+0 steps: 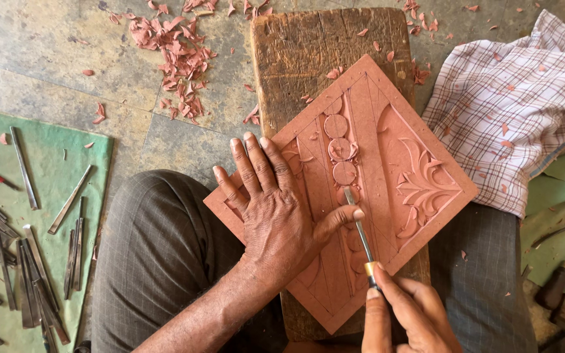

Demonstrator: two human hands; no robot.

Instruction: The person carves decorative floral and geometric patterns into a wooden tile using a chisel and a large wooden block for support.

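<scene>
A square reddish wooden panel (pixel 387 150), carved with discs and a leaf pattern, lies cornerwise on a worn wooden block (pixel 308 46) between my knees. My left hand (pixel 276 202) presses flat on the panel's left part, its thumb against the blade of a chisel (pixel 359 230). My right hand (pixel 410 314) grips the chisel's handle at the bottom edge of the view. The blade's tip rests in the carved band just below the discs.
Many metal carving chisels (pixel 27 261) lie on a green mat (pixel 53 150) to the left. Reddish wood shavings (pixel 178 52) litter the stone floor. A checked cloth (pixel 511 98) lies at the right, with wooden-handled tools (pixel 560 281) below it.
</scene>
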